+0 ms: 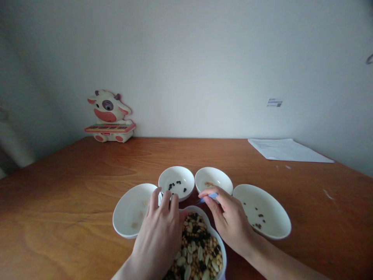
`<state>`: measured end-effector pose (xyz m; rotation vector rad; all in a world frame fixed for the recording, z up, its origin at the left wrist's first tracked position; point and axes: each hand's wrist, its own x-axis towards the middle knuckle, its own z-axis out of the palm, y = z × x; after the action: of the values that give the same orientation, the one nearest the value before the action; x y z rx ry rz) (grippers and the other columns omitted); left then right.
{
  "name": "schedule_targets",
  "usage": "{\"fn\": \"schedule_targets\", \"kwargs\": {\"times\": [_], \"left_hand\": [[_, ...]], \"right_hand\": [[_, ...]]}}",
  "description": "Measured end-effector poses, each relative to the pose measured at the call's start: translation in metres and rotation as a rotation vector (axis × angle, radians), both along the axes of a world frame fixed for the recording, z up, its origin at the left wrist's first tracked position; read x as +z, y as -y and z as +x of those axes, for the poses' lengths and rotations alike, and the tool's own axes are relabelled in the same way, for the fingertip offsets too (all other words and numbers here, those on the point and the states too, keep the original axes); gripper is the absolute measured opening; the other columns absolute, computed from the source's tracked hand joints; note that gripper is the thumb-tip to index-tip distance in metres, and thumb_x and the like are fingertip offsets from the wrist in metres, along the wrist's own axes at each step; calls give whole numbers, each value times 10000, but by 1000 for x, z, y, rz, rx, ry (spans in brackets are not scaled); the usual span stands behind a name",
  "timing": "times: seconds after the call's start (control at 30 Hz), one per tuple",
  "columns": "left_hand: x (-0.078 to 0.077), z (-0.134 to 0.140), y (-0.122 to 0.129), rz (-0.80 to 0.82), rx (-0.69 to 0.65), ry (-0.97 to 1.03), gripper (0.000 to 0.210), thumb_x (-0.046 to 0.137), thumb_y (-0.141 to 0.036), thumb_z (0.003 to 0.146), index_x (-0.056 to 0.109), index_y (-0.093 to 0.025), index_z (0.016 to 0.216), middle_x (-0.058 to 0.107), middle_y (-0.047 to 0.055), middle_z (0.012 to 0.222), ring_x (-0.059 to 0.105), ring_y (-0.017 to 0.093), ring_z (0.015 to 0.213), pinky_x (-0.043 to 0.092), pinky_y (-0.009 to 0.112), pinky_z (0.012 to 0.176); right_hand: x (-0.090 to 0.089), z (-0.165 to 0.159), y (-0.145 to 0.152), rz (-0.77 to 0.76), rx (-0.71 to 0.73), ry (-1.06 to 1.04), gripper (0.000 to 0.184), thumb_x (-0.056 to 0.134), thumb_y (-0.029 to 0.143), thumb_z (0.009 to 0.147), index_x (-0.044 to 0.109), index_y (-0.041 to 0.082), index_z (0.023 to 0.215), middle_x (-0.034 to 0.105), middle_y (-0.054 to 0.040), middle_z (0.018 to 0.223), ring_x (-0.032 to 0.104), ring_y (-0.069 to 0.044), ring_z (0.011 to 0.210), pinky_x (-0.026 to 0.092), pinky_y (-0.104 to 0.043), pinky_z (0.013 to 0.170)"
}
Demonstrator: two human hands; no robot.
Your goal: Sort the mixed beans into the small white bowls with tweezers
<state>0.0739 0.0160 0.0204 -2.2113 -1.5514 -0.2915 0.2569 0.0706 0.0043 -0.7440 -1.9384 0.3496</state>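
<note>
My right hand (231,214) is closed around slim blue tweezers (210,197), their tip pointing left above the gap between the bowls. My left hand (161,229) has its fingers apart, reaching over the near edge of a small white bowl (176,171) with several black beans; its thumb lies by the rim of a scalloped bowl (222,243). That near bowl holds a mix of peanuts (200,252), yellow beans and black beans. Behind the tweezers, another small white bowl (214,173) has some yellowish beans. Whether my left fingertips touch anything is hidden.
To the left stands a white bowl (124,210) with a few pale pieces; to the right, another white bowl (274,210) has several dark green beans. A cow toy keyboard (110,116) sits at the back left of the wooden table (72,202). Papers (288,149) lie back right.
</note>
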Motion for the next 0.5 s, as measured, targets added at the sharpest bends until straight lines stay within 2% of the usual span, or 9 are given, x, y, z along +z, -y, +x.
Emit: {"fn": "schedule_targets", "kwargs": {"times": [0.13, 0.33, 0.43, 0.5], "left_hand": [[1, -1, 1, -8, 35, 28, 220, 441, -187, 952, 660, -170, 952, 575, 57, 953, 544, 235, 988, 544, 502, 895], [-3, -5, 6, -21, 51, 36, 205, 466, -212, 945, 661, -174, 996, 590, 78, 1028, 540, 267, 1071, 537, 521, 913], [-4, -2, 13, 26, 12, 55, 234, 469, -192, 920, 639, -153, 1076, 600, 131, 1146, 520, 343, 1189, 517, 571, 934], [-12, 5, 23, 114, -53, 122, 243, 460, -191, 898, 614, -133, 1077, 623, 155, 1111, 581, 347, 1121, 556, 542, 863]], "right_hand": [[-1, 0, 3, 4, 6, 1, 172, 465, 131, 980, 627, 187, 981, 689, -48, 891, 657, -175, 850, 515, -291, 773], [-2, -1, 6, 1, 37, 2, 181, 465, 107, 972, 626, 187, 992, 685, -62, 903, 641, -191, 860, 522, -332, 779], [2, 0, 8, 41, 44, -31, 185, 489, 86, 951, 634, 188, 1003, 689, -63, 882, 644, -195, 844, 529, -340, 770], [5, 1, 10, 72, 67, -76, 204, 498, 63, 933, 641, 186, 1009, 691, -66, 864, 654, -198, 836, 540, -346, 777]]}}
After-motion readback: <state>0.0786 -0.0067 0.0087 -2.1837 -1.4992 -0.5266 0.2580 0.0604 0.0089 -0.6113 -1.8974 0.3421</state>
